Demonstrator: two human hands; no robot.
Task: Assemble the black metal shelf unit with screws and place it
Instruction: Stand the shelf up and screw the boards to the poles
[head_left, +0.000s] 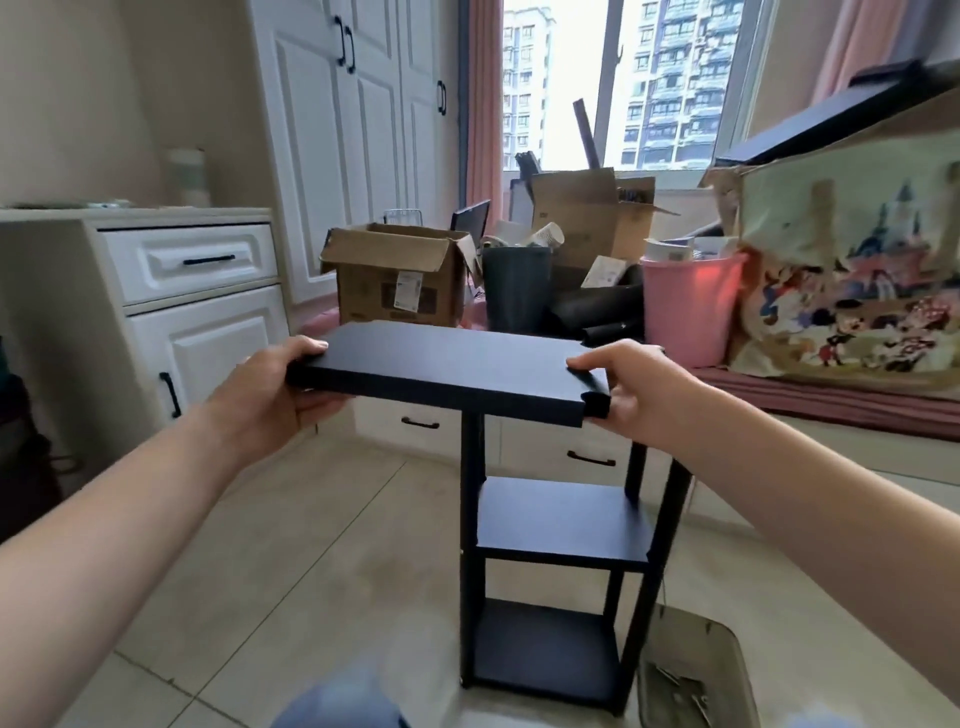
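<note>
Bright window (613, 83) daylight; soft, warped edges.

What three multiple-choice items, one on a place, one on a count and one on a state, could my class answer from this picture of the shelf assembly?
1. Where is the black board that the person holds?
A. flat on the floor
B. above the shelf frame
C. inside a cardboard box

2. How many boards already sit in the frame?
A. none
B. two
C. four

3. How is the board held?
A. by the left hand and the right hand, one at each end
B. by one hand only
C. it is not held at all

Answers: 1 B, the frame's posts rise beneath the board. 2 B, a middle and a bottom board show. 3 A, a thumb lies on top at each end.
</note>
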